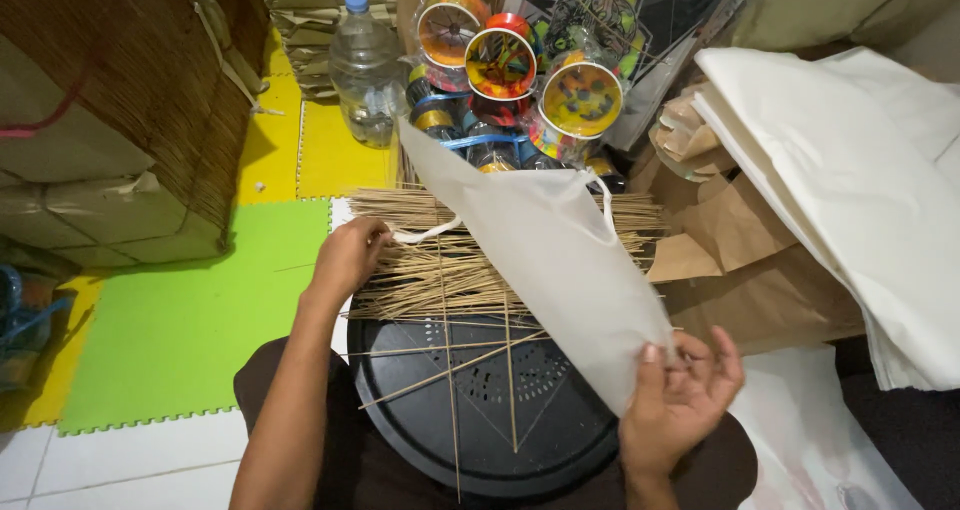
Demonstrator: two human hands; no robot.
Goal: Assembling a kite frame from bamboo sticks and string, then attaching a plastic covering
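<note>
On the person's lap sat a round black perforated tray (420, 440), with several thin bamboo sticks (452, 368) lying crossed on its surface. Beyond the tray's far rim lay a thick bundle of the same sticks (440, 270), spread sideways on the floor.

The left hand (350, 255) rested on the left end of that bundle, fingers curled down into the sticks; whether they gripped any single stick could not be told. A white strip (425, 234) ran just beside this hand.

The right hand (685, 395) was near the tray's right edge, thumb and fingertips pinched on the lower corner of a white paper sheet (545, 260). The sheet ran from that corner up and to the left, across the bundle, to a point near a clear plastic bottle (366, 70).

Behind the bundle stood coloured spools (580, 98). To the right lay brown paper (760, 270) and a stack of white sheets (850, 180). Green and yellow foam mats (190, 320) covered the floor at left.
</note>
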